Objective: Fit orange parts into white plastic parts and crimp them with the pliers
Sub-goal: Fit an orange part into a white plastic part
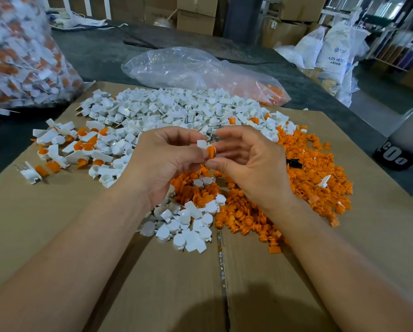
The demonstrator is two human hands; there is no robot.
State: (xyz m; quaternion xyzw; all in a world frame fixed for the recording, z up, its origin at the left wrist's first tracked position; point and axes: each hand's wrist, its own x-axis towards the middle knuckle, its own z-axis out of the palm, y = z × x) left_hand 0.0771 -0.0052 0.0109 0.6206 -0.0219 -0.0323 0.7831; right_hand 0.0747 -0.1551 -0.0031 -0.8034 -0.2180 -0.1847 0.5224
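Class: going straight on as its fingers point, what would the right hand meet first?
The right hand would probably meet the white part in the left hand, just beyond its orange part.

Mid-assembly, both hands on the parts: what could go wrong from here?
1. The white part and orange part are only pinched at the fingertips of the left hand and right hand, above the orange pile. If either slips, it would likely be lost among look-alikes.
2. The assembled pieces lie right against the white pile, so finished and unfinished ones may get mixed.
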